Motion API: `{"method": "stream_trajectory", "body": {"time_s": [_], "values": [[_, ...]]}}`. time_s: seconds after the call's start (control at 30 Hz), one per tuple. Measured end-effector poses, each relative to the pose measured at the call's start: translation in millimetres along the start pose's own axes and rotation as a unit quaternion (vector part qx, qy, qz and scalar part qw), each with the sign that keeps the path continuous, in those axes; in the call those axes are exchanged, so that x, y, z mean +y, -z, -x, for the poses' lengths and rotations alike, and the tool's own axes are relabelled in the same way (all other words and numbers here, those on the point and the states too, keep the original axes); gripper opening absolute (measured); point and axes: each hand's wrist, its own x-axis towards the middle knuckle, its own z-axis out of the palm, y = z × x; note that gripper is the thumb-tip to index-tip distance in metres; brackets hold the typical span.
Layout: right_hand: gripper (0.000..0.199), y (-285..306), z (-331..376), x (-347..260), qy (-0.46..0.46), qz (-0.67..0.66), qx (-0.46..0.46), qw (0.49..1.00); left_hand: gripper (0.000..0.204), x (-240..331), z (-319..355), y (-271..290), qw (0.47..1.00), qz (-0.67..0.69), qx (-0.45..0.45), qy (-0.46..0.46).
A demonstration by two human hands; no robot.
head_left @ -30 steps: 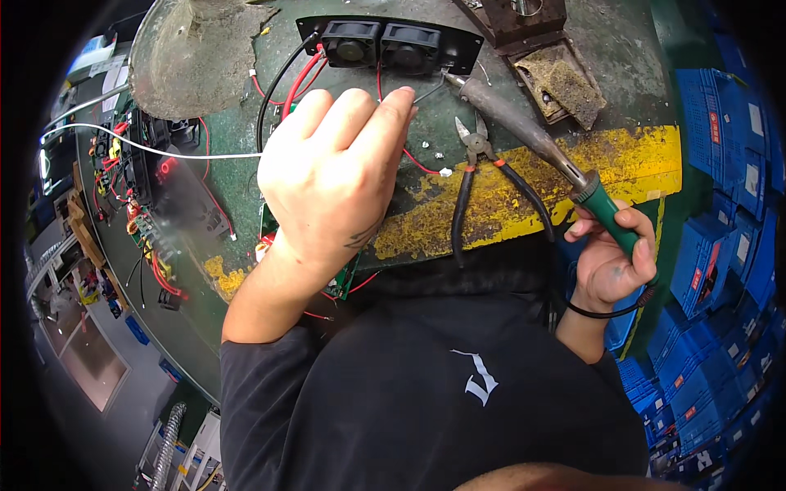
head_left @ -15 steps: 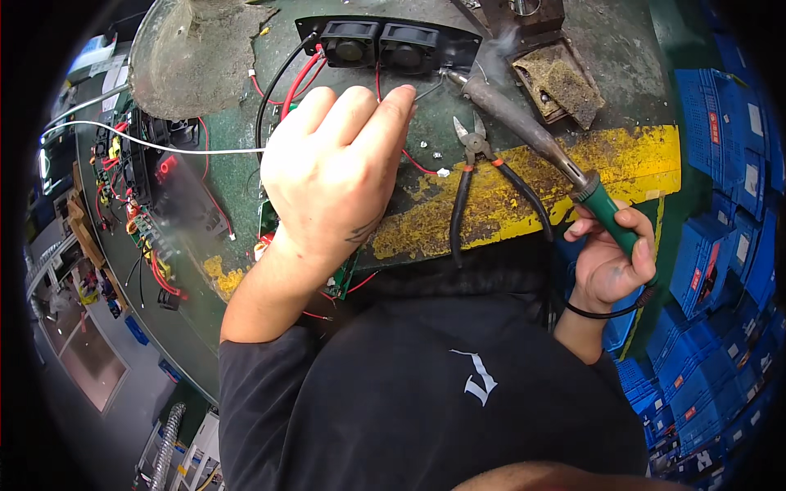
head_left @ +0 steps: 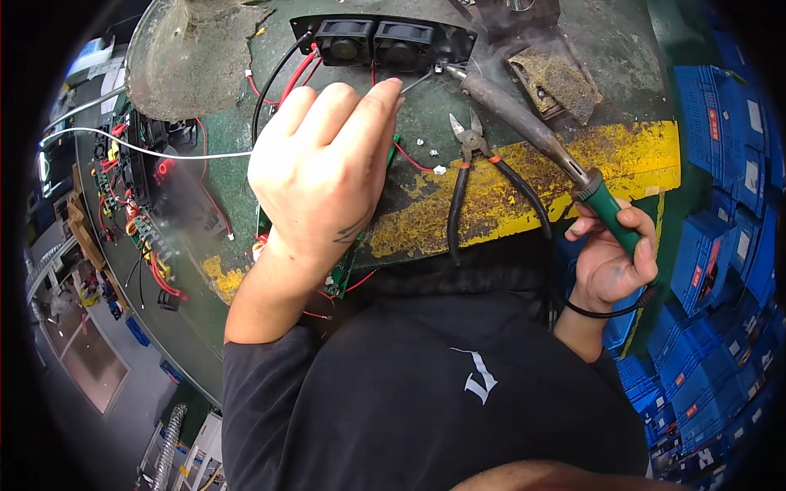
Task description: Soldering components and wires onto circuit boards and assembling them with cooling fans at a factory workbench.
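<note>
My right hand (head_left: 614, 254) is closed around the green handle of a soldering iron (head_left: 524, 123). The iron's tip rests at a small terminal on the right end of a black panel (head_left: 458, 39) carrying two black fans (head_left: 403, 47). My left hand (head_left: 323, 168), knuckles up, pinches a thin solder wire (head_left: 419, 82) whose end reaches toward that tip. The wire's long pale tail leaves the left side of the hand. Under this hand lies a green circuit board (head_left: 340, 278), mostly covered. Red and black cables run from the panel down behind the hand.
Open diagonal cutters (head_left: 475, 143) with black handles lie between my hands. A dirty sponge (head_left: 561, 82) in a holder sits at the back right. More wired boards (head_left: 147, 237) lie at the left, and blue crates (head_left: 716, 123) are stacked at the right.
My left hand has shifted slightly left with the solder wire. The iron stays at the terminal, and the whole view has moved a little.
</note>
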Motion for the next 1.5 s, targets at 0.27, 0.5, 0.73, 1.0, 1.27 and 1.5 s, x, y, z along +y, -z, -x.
{"method": "stream_trajectory", "body": {"time_s": [0.27, 0.5, 0.73, 1.0, 1.27, 1.5], "values": [[0.049, -2, 2, -5, 0.036, -0.016, 0.019, 0.999, 0.026, 1, -3, -4, 0.998, 0.035, 0.043, 0.008], [0.048, 1, -5, -5, 0.025, -0.01, 0.002, 1.0, 0.032, 0, 1, -4, 1.0, 0.02, 0.021, -0.008], [0.048, 4, -8, -3, 0.022, -0.014, -0.007, 1.0, 0.034, -1, 0, -7, 1.0, 0.019, 0.007, -0.018], [0.049, 6, -7, -3, 0.023, -0.027, -0.017, 0.999, 0.037, 0, 0, -8, 1.0, 0.019, 0.017, -0.017], [0.048, 4, -9, -2, 0.019, -0.025, -0.018, 0.999, 0.034, 0, 0, -8, 1.0, 0.022, 0.008, -0.019], [0.049, 0, -7, -3, 0.022, -0.019, 0.028, 0.999, 0.035, 0, 1, -9, 1.0, 0.016, 0.015, -0.019]]}}
